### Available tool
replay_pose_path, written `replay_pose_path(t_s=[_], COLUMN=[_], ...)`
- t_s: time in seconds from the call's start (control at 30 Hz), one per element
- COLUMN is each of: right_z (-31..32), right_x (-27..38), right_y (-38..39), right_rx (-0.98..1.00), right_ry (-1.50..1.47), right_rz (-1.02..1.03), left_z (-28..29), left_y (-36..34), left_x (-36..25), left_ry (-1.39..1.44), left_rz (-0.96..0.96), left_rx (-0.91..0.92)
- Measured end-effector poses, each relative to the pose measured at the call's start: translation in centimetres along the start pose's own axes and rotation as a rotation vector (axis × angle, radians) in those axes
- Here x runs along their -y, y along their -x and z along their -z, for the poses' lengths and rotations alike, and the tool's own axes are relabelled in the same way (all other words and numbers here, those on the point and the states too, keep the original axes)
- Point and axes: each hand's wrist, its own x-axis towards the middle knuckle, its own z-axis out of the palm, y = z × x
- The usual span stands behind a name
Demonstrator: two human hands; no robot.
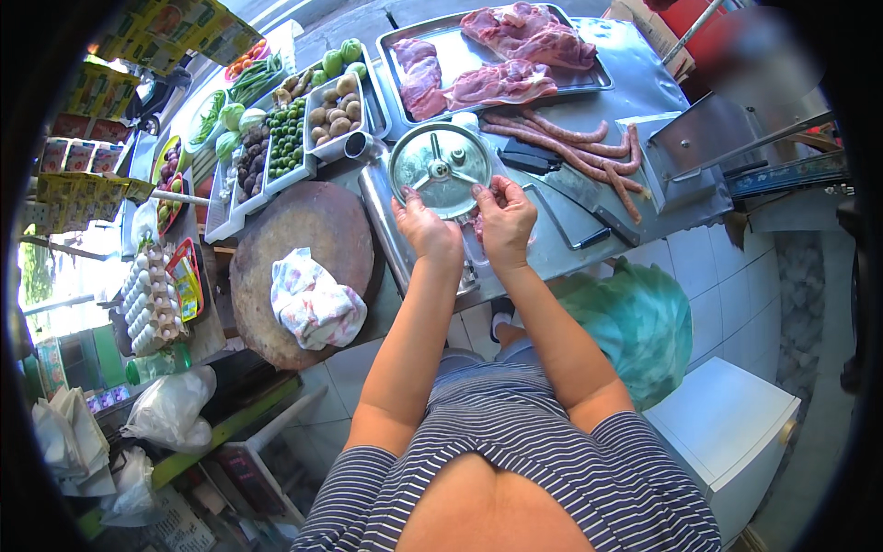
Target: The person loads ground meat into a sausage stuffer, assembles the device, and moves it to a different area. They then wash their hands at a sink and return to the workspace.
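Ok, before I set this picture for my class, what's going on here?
A person in a striped top is at a metal table, with the left hand and right hand both holding the near edge of a round metal piece with three spokes. Beyond it, raw meat lies in a tray; to its right are long sausages. To the left, a crumpled cloth rests on a round chopping board.
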Motion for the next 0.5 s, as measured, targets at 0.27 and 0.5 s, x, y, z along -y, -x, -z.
replay_pose_path(t_s=[0.27,0.5], right_z=[2.0,2.6], right_x=[0.7,1.5], right_y=[-1.4,-4.5], right_rx=[0.073,0.465], right_ry=[-0.482,-0.002], right_rz=[-0.31,-0.213], left_z=[2.3,5.0], left_y=[1.6,-5.3], left_x=[-2.5,-6.2], left_ry=[-0.217,-0.355], left_rz=[0.086,0.571], left_rx=[0.417,0.556])
